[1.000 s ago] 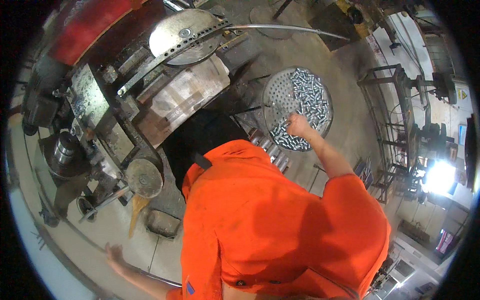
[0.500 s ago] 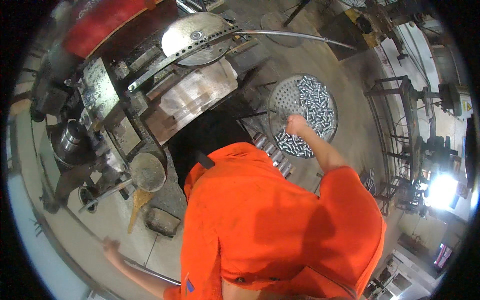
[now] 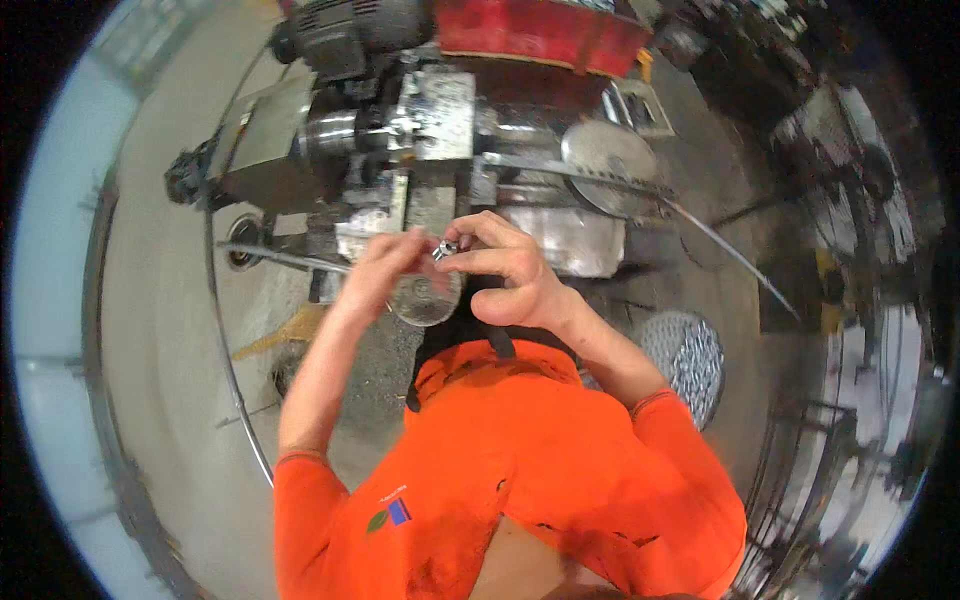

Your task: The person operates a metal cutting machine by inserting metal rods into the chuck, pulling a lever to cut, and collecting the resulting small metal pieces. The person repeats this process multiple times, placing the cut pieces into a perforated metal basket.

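Note:
Between the thumb and fingers of my right hand (image 3: 512, 268) is a small shiny metal cylindrical piece (image 3: 445, 250), held in front of my waist. My left hand (image 3: 390, 262) comes up close beside the piece. Its fingers are smeared by motion, so I cannot make out whether they touch or grip it. Just below both hands shows a round metal disc-like part (image 3: 425, 300) of the machine. Off to the right, a round perforated tray (image 3: 655, 335) carries many similar small shiny pieces, partly hidden behind my right arm.
A greasy machine with a bright metal spindle (image 3: 330, 132) spans the area ahead. A long lever bar (image 3: 735, 250) sticks out to the right from near a large disc (image 3: 605, 160). Behind stands a red bin (image 3: 545, 35). A motor (image 3: 355, 35) sits at the far left.
My right hand has left the tray and come to the middle with a small metal piece. My left hand has risen from the lower left to meet it. The view has turned toward the machine.

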Demonstrator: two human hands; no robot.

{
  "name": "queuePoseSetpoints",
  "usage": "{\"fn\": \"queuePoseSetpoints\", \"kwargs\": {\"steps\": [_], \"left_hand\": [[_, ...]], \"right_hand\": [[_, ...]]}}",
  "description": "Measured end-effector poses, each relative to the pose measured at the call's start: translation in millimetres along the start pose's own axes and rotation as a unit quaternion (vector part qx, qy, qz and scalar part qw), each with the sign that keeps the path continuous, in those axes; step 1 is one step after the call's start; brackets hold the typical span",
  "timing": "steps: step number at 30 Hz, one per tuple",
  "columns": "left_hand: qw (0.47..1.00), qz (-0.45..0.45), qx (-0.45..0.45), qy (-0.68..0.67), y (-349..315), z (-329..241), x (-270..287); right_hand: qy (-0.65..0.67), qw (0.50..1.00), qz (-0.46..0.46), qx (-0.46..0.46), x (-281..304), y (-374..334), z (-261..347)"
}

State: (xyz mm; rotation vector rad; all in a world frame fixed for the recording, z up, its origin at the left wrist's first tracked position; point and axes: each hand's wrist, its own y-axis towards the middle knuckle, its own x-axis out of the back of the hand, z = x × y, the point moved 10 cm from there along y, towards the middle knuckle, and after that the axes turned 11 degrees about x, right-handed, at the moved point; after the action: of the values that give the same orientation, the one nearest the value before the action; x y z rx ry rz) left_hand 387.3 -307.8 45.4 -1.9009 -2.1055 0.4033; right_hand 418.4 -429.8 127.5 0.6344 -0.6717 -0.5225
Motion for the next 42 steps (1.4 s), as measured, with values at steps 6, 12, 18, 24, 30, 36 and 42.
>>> {"fn": "queuePoseSetpoints", "kwargs": {"steps": [6,12,18,24,30,36,42], "left_hand": [[0.987,0.02,-0.05,-0.151,-3,2,-2],[0.976,-0.103,-0.038,0.189,-12,-19,32],[0.975,-0.117,-0.057,0.179,-22,-38,62],[0.939,-0.228,-0.071,0.248,-67,-59,135],[0.804,-0.51,-0.005,0.307,-207,8,275],[0.792,-0.488,0.228,0.286,-290,139,275],[0.734,-0.542,0.25,0.324,-271,182,278]], "right_hand": [[-0.083,0.996,-0.005,0.04,-18,19,5],[-0.124,0.988,0.078,0.059,-42,34,-6],[-0.107,0.973,0.185,0.086,-65,79,-12],[-0.226,0.941,0.232,0.094,-70,130,-64],[-0.388,0.865,0.312,-0.062,-85,155,-188],[-0.308,0.903,0.28,-0.107,-93,158,-215],[-0.311,0.899,0.278,-0.136,-93,167,-225]]}}
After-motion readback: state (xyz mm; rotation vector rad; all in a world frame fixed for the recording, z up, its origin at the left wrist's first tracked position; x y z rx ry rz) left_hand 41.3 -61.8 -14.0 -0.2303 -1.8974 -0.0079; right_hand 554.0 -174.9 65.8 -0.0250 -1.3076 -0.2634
